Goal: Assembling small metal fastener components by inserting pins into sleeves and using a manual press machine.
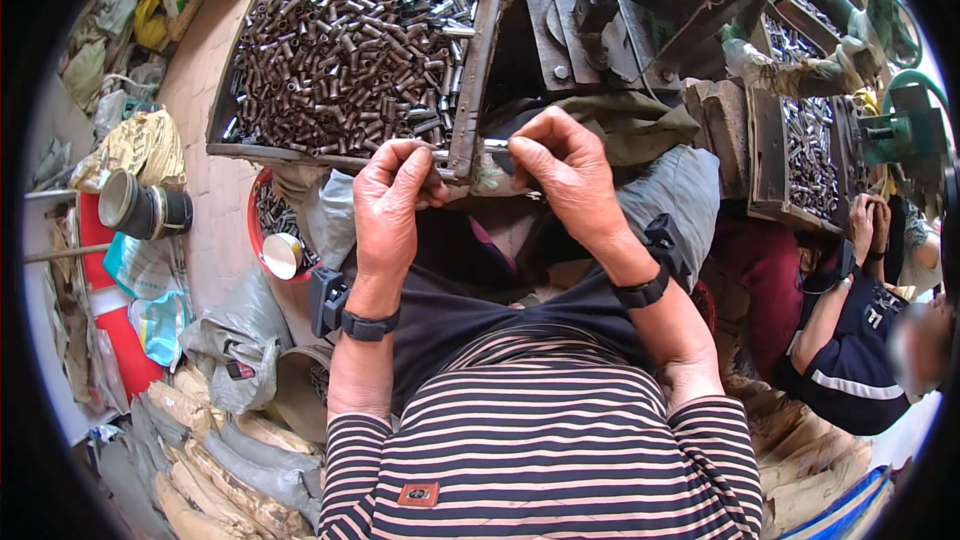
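My left hand point(385, 205) and my right hand point(570, 175) are raised side by side over my lap, fingers curled and pinched. Between their fingertips runs a thin pale metal rod point(487, 144), just at the near right corner of a big wooden tray point(478, 70). The tray is heaped with several short metal tubes point(350, 40). Both wrists wear black bands. What each fingertip presses on is partly hidden by the knuckles.
A dark metal machine point(640, 0) stands behind the tray. To the right, another person point(850, 340) sits by a second tray of tubes point(810, 150) and a green machine point(900, 130). A red basin point(262, 225) with a metal cup point(283, 255) and sacks point(220, 440) lie left.
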{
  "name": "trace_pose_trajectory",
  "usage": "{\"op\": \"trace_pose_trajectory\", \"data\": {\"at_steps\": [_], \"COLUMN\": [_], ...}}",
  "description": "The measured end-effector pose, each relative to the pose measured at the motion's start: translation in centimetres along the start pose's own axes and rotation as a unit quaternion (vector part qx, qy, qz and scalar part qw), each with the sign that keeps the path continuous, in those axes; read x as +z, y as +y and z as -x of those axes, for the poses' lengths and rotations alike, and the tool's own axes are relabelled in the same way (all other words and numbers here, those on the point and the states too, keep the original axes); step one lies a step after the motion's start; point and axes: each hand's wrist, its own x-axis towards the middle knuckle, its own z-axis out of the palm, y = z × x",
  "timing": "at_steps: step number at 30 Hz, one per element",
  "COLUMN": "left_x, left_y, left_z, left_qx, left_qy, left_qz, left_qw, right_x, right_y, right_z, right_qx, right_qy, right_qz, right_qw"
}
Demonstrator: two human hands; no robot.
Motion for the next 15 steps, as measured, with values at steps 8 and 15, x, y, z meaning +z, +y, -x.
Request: {"op": "trace_pose_trajectory", "data": {"at_steps": [8, 15], "left_x": [1.9, 2.2], "left_y": [-0.2, -0.6], "left_z": [0.3, 0.5], "left_qx": [0.003, 0.033], "left_qy": [-0.022, -0.026], "left_qz": [-0.024, -0.097], "left_qw": [0.999, 0.994], "right_x": [0.8, 0.6], "right_y": [1.4, 2.5], "right_z": [1.0, 1.4], "right_qx": [0.042, 0.056], "right_qy": [-0.003, -0.011], "right_qz": [-0.041, -0.137], "right_qw": [0.998, 0.989]}}
